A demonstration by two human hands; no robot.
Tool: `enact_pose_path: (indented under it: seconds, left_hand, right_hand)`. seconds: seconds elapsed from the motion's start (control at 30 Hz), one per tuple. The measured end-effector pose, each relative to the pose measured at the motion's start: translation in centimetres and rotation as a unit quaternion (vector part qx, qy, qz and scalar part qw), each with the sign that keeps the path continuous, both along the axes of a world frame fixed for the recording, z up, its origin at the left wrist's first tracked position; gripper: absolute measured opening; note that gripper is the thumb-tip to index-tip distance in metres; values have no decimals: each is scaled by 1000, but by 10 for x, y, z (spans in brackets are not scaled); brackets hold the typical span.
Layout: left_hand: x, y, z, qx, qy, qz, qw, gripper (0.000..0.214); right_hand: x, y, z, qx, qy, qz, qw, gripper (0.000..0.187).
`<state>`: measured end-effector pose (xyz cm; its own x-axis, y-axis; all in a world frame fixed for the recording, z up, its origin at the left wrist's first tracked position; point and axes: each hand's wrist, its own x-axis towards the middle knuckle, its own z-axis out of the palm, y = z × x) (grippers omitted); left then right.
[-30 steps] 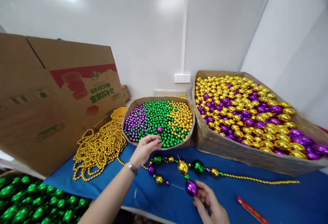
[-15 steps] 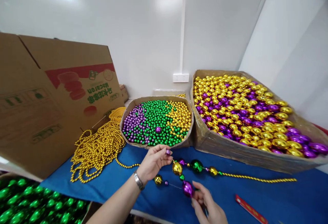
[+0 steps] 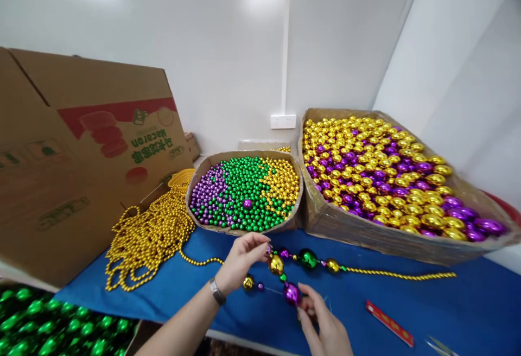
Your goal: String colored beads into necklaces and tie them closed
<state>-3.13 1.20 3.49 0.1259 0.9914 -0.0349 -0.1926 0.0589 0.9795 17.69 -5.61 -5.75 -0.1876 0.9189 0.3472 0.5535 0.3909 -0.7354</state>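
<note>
My left hand, wearing a metal watch, pinches a small purple bead between thumb and fingers, beside a large gold bead. My right hand has thumb and index finger closed at the right side of a large purple bead. A small green bead sits between the gold and purple ones. On the blue cloth behind, a strand runs right with a large green bead, another gold bead and a gold bead chain. A thin clear thread runs left toward a gold bead.
A carton of small purple, green and gold beads stands ahead. Right of it is a larger carton of gold and purple beads. Gold bead chains heap at left by a tall box. Green beads lie lower left; a red strip lies right.
The small purple bead has come from above the gold bead down to its upper left, with my left hand. The view has shifted slightly right; my right hand stays at the large purple bead.
</note>
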Motion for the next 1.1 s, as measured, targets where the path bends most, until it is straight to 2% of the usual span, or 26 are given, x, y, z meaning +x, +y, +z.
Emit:
enact_pose_path:
  seconds: [0.1, 0.27, 0.4, 0.5, 0.57, 0.67, 0.77, 0.83, 0.97, 1.1]
  left_hand:
    - [1, -5, -7, 17, 57, -12, 998, 28]
    - [5, -13, -14, 14, 59, -29, 998, 24]
    - [12, -17, -11, 28, 61, -33, 997, 20]
    - [17, -18, -3, 70, 85, -30, 994, 18]
    - [20, -17, 3, 101, 114, -36, 988, 18]
    - [25, -14, 16, 134, 142, -49, 980, 18]
    - [34, -11, 32, 155, 126, -52, 978, 18]
    - [40, -8, 43, 164, 105, -49, 980, 18]
    - [46, -4, 60, 168, 55, -21, 984, 17]
    - [45, -2, 62, 151, -23, -1, 988, 19]
  right_hand:
    - [-10, -6, -7, 6, 10, -29, 1000, 35]
    - [-20, -15, -6, 25, 7, -57, 998, 39]
    - [-15, -14, -4, 42, -49, -65, 996, 43]
    - [-4, -7, -1, 29, -93, -54, 994, 45]
    - [4, 0, 8, 20, -104, -44, 993, 43]
    - [11, 14, 34, 9, -76, -23, 997, 36]
    - [8, 26, 65, -10, -26, 19, 999, 34]
    - [3, 32, 79, -25, -3, 51, 998, 33]
    - [-2, 36, 84, -56, 7, 79, 995, 28]
    - [7, 33, 89, -74, 8, 74, 994, 27]
